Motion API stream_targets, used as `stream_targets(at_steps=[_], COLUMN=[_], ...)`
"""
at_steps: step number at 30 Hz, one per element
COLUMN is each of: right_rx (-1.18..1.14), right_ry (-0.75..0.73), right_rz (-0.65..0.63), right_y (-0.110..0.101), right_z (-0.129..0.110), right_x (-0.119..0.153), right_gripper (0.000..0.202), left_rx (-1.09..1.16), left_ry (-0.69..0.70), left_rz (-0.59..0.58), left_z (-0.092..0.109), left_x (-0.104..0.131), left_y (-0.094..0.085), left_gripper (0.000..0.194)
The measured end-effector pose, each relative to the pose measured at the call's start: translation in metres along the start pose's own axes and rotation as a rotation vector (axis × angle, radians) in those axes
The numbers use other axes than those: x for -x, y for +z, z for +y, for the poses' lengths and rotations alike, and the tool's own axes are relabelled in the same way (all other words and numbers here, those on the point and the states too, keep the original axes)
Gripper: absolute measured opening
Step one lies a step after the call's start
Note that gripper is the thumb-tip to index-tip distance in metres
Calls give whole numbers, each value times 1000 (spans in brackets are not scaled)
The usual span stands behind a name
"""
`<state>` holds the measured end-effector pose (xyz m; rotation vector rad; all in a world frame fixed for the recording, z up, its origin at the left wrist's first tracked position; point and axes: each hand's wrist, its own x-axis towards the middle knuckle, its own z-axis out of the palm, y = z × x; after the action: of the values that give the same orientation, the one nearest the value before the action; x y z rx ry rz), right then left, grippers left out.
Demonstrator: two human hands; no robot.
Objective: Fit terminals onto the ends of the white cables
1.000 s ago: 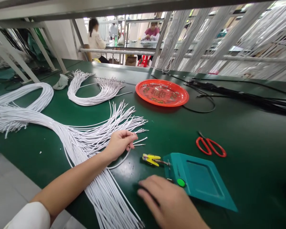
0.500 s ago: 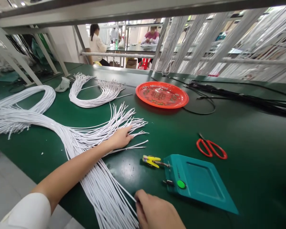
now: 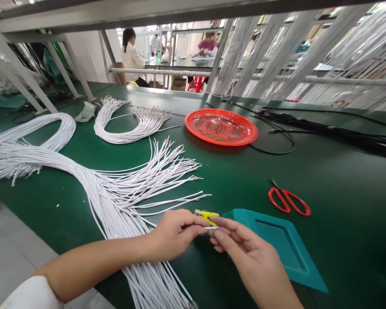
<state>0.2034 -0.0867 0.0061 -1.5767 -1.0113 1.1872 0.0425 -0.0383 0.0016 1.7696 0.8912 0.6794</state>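
I see a short stretch of white cord (image 3: 211, 228) between the two hands, running from one set of fingertips to the other; the rest of it is hidden by the fingers. The left hand (image 3: 176, 235) pinches it between thumb and fingers, palm side turned away from me. The right hand (image 3: 247, 249) meets it with thumb and fingers drawn close together on the cord's other end.

Right behind the fingertips I make out a yellow clip (image 3: 209, 215), partly covered; I cannot tell whether a hand touches it. Beyond the right hand, partly hidden by it, lies a teal plastic casing (image 3: 281, 240) with a recessed top. Farther out past that hand are red-handled scissors (image 3: 288, 201).

A large bundle of white cords (image 3: 99, 197) spreads beyond the left hand and passes under the left forearm, loose ends fanning forward. Past it I see a curved bundle of pale cords (image 3: 125, 134), and a looped white bundle (image 3: 53, 128) well to the left. Straight ahead of the hands, well apart, a red patterned tray (image 3: 221, 127) rests on the green tabletop (image 3: 341, 184), with black cords (image 3: 334, 128) to its right.
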Motion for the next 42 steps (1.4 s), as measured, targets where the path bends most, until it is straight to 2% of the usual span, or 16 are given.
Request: stream_targets(at_steps=[3, 7, 11, 14, 17, 20, 22, 25, 27, 29, 32, 34, 37, 39, 42], right_rx=[6, 178, 439, 511, 399, 145, -40, -238, -251, -133, 228, 504, 840, 988, 1091], right_ry=[-28, -167, -395, -447, -344, -165, -92, -68, -95, -159, -336, -527, -901, -1073, -1099], right_rz=[41, 46, -62, -115, -80, -96, -121, -123, -82, 13, 181, 258, 360, 400, 335], right_y=[-2, -5, -3, 0, 7, 18, 26, 38, 43, 46, 45, 41, 36, 34, 32], right_z=[-1, -4, -14, -22, -24, -18, -10, 1, 6, 7, 7, 9, 16, 18, 15], right_x=[0, -1, -6, -8, -9, -12, -15, -19, -20, -20, -18, -18, -20, -22, -24], right_gripper=[45, 34, 16, 16, 18, 21, 22, 21, 22, 22, 21, 21, 19, 17, 20], left_rx=[31, 31, -15, 14, 253, 565, 685, 827, 899, 898, 728, 568, 330, 172, 19], left_ry=[-54, -85, 2, -1, -137, -258, -292, -300, -294, -296, -281, -275, -238, -168, -95], left_rz=[54, 65, 22, 35, 44, 26, 32, 50, 73, 95, 117, 136, 153, 176, 225], left_z=[-2, -2, -3, -4, -5, -7, -8, -12, -13, -14, -13, -15, -20, -23, -26], left_x=[-3, -4, -2, -2, -3, -5, -5, -6, -7, -8, -8, -7, -5, -3, -1], left_y=[0, 0, 0, -2, -4, -7, -8, -8, -7, -6, -5, -3, 1, 4, 6], left_gripper=[21, 21, 19, 18, 17, 24, 30, 30, 27, 26, 26, 25, 23, 22, 18])
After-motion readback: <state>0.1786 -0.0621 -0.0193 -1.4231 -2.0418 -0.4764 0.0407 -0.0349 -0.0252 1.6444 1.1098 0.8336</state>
